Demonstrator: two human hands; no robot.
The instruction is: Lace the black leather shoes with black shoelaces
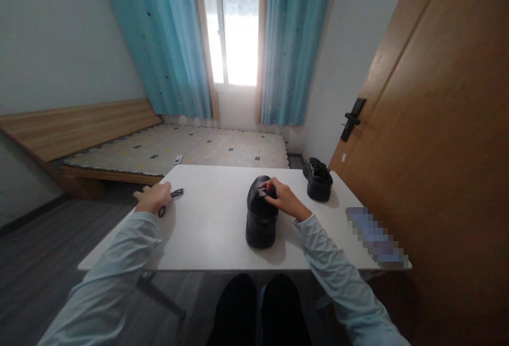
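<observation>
A black shoe [260, 227] stands on the white table [214, 219] in front of me, its heel toward me and its opening upward. At that opening, my right hand [284, 197] is closed on the shoe's tongue, thumb and fingers pinched together. Far to the left, my left hand [154, 197] is curled over a bundled black shoelace [177, 193] near the table's left edge. Loops of the lace stick out to the right of the hand and below it; the fingertips are partly hidden. No lace can be made out on the shoe in my right hand.
A second black shoe [318, 180], with laces, stands at the table's back right. A blurred bluish flat item [376, 237] lies along the right edge. Behind the table is a bed [214, 147] with a small white object [178, 159] on it. A wooden door [437, 139] stands at the right.
</observation>
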